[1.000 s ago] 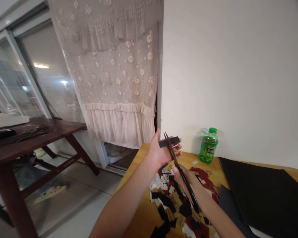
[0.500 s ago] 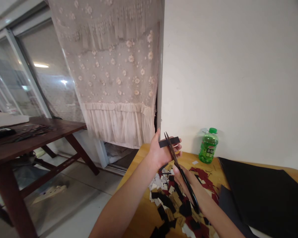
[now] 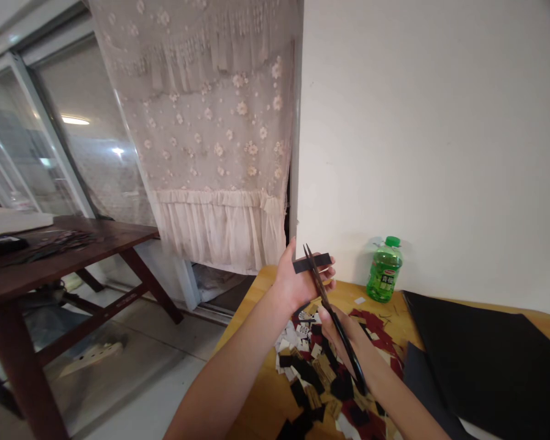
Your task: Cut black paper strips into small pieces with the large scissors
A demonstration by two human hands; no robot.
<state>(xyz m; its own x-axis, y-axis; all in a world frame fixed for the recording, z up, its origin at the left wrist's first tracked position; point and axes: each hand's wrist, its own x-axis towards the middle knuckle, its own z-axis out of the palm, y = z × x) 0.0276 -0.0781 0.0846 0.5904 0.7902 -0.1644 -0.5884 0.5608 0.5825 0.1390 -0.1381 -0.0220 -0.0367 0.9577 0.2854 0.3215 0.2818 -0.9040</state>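
Observation:
My left hand (image 3: 288, 284) is turned palm up with its thumb pointing upward. A narrow black strip of card or paper (image 3: 322, 260) lies across its fingers, the fingertips curling at the strip's right end. My right hand (image 3: 358, 343) grips long dark scissors (image 3: 321, 287) by their handles. The blades point up and away, slightly parted, and cross in front of the strip's middle; I cannot tell whether they touch it. Beneath both hands spreads a heap of small cut pieces (image 3: 309, 373) in black, white, tan and dark red.
A green bottle (image 3: 385, 272) stands on the wooden table (image 3: 252, 342) against the white wall. Large black sheets (image 3: 495, 354) lie at the right. Off to the left is a dark brown table (image 3: 119, 235) beside a lace curtain (image 3: 220, 134) and glass sliding doors.

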